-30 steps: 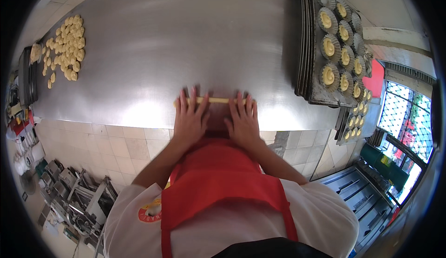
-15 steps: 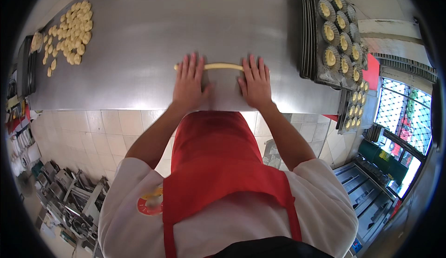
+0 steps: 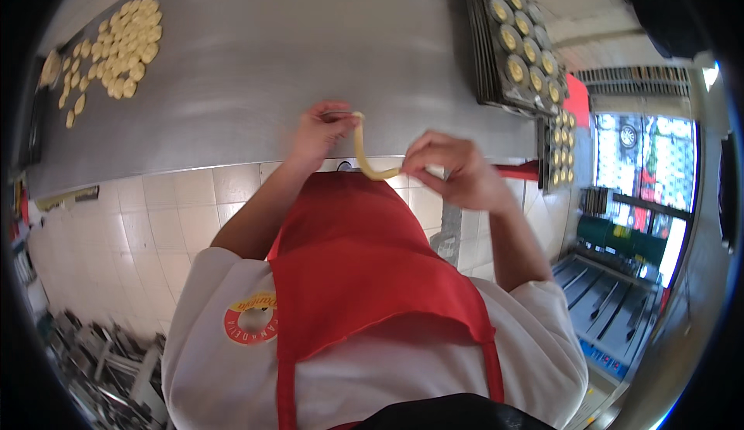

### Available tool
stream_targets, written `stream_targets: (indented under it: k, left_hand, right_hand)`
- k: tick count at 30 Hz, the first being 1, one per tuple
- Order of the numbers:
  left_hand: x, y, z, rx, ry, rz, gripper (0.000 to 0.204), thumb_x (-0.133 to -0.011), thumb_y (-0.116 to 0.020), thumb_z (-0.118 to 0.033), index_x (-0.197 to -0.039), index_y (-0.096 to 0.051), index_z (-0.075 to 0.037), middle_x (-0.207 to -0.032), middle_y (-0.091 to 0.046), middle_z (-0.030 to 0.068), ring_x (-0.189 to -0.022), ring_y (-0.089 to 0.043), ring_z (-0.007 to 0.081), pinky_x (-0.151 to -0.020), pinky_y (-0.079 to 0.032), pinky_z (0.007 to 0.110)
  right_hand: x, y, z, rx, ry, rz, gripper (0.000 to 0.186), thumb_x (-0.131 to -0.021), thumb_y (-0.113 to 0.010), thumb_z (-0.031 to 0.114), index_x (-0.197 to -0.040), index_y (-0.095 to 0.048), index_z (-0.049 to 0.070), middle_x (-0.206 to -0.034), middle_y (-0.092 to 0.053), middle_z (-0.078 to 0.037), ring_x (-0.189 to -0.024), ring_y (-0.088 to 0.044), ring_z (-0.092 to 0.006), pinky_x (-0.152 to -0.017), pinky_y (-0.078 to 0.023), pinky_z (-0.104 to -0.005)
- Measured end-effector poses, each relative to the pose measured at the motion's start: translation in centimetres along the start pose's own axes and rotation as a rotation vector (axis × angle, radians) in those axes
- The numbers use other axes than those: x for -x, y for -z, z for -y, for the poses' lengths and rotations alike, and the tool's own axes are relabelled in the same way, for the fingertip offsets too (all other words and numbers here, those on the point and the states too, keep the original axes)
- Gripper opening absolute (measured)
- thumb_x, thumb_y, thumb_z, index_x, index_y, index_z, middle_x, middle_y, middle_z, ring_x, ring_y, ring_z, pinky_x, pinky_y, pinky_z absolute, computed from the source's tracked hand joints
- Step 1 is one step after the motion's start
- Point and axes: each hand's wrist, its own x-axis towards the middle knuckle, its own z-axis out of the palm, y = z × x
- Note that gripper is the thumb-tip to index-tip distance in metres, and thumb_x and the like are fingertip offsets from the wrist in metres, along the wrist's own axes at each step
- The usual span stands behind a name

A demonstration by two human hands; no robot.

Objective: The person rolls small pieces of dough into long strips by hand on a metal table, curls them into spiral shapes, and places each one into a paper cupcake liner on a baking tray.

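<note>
A thin rope of pale yellow dough hangs in a sagging curve between my two hands, just past the near edge of the steel table. One end is pinched by my left hand, which is over the table's edge. My right hand grips the other end between thumb and fingers, slightly lower and closer to my red apron. At the far left of the table lie many small dough pieces, several of them apart from the main cluster.
On the table's right end stands a stack of dark trays; the top one bears fluted metal tins with dough inside. Beyond the right end is a lower tray of filled tins. Metal equipment stands on the tiled floor at lower left.
Both hands have come off the tabletop, where they lay flat on the dough rope. They now hold it up by its ends, and it bends downward. The view has shifted right.
</note>
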Motion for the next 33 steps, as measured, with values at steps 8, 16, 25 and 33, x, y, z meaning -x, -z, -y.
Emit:
stream_targets:
  k: [8, 16, 25, 33]
  left_hand:
    - [-0.1, -5.5, -1.4, 0.245, -0.230, 0.615, 0.023, -0.088, -0.080, 0.009, -0.102, -0.069, -0.005, -0.095, -0.076, 0.0022, -0.089, -0.072, 0.0113, -0.080, -0.060, 0.030]
    - [-2.6, -10.1, -4.1, 0.222, -0.022, 0.610, 0.016, -0.099, -0.067, 0.003, -0.112, -0.074, -0.003, -0.107, -0.076, 0.0057, -0.099, -0.074, 0.0179, -0.093, -0.062, 0.034]
    - [-15.7, -21.8, -8.1, -0.241, -0.013, 0.448, 0.031, -0.099, -0.080, -0.017, -0.124, -0.073, 0.000, -0.113, -0.073, 0.0069, -0.101, -0.071, 0.0131, -0.087, -0.061, 0.031]
    - [-34.9, -27.1, -16.5, -0.997, -0.725, -0.042, 0.050, -0.096, -0.080, -0.026, -0.138, -0.065, -0.004, -0.132, -0.069, 0.0193, -0.120, -0.069, 0.0320, -0.092, -0.060, 0.042]
  right_hand:
    - [0.0, 8.2, 2.0, 0.477, -0.234, -0.099, 0.017, -0.090, -0.081, 0.001, -0.107, -0.080, 0.004, -0.099, -0.078, -0.009, -0.092, -0.076, -0.0192, -0.079, -0.059, -0.0332]
    - [0.0, 6.2, -4.2, 0.032, -0.387, -0.444, 0.021, -0.098, -0.080, 0.015, -0.113, -0.079, 0.000, -0.101, -0.080, -0.009, -0.094, -0.073, -0.0134, -0.087, -0.057, -0.0309]
    - [2.3, 10.9, -16.9, -0.937, -0.581, -0.741, 0.045, -0.107, -0.071, 0.023, -0.142, -0.061, -0.003, -0.128, -0.073, -0.012, -0.113, -0.074, -0.0229, -0.094, -0.064, -0.0374]
    - [5.8, 40.4, -33.3, -0.502, -0.490, -0.992, 0.047, -0.099, -0.078, 0.017, -0.138, -0.062, -0.002, -0.113, -0.076, -0.009, -0.096, -0.075, -0.0164, -0.082, -0.064, -0.0313]
